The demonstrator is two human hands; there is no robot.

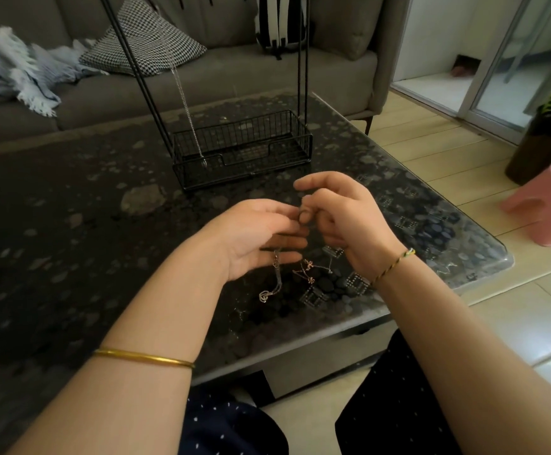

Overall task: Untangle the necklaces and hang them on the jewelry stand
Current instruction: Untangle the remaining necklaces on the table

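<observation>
Both hands are raised just above the dark glass table (87, 231). My right hand (343, 221) pinches a thin chain between thumb and fingers. My left hand (257, 238) meets it, fingertips at the same chain. From the hands a tangle of fine necklaces (300, 274) hangs to the table, with a heart-shaped pendant (265, 295) at its lower end. Behind them stands the black wire jewelry stand (244, 149) with a basket base and tall rods. One silver necklace (185, 106) hangs from its top, which is out of frame.
A grey sofa (234, 77) with a patterned cushion (143, 41) and a blue throw (15, 70) runs behind the table. A pink stool (546, 205) stands on the floor at right. The table's right corner (504, 257) is close to my right forearm.
</observation>
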